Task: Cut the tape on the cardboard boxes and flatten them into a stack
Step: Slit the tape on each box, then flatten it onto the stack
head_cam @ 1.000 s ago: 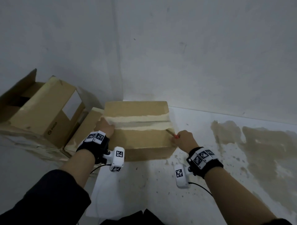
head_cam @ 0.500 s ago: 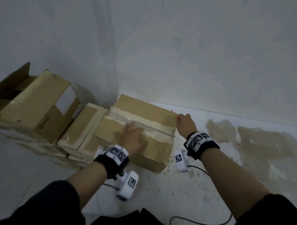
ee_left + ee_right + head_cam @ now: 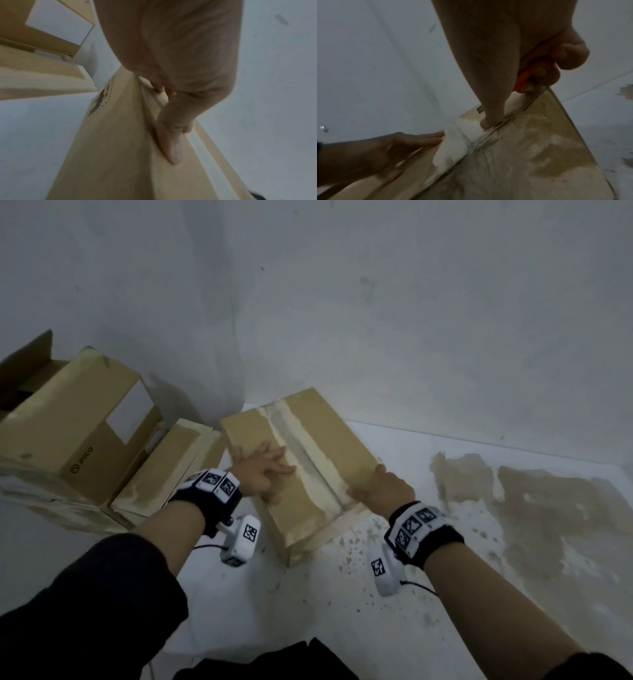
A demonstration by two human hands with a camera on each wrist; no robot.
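A closed brown cardboard box (image 3: 318, 440) stands on the floor in the corner, with a strip of clear tape (image 3: 308, 463) running along its top seam. My left hand (image 3: 263, 470) lies flat on the box top left of the seam, fingers spread (image 3: 171, 146). My right hand (image 3: 383, 487) is at the near end of the seam, curled round an orange-handled cutter (image 3: 530, 75). Its metal blade (image 3: 518, 112) lies along the taped seam (image 3: 471, 146), with my forefinger stretched beside it. The left hand (image 3: 376, 152) also shows in the right wrist view.
A larger open box (image 3: 68, 433) with a white label and a flatter box (image 3: 171, 470) sit to the left against the wall. White walls close the corner behind. The floor (image 3: 513, 525) to the right is stained brown.
The box has turned, so its taped seam now runs away from me. My left hand slid onto the top face. My right hand came to the seam's near end with the cutter.
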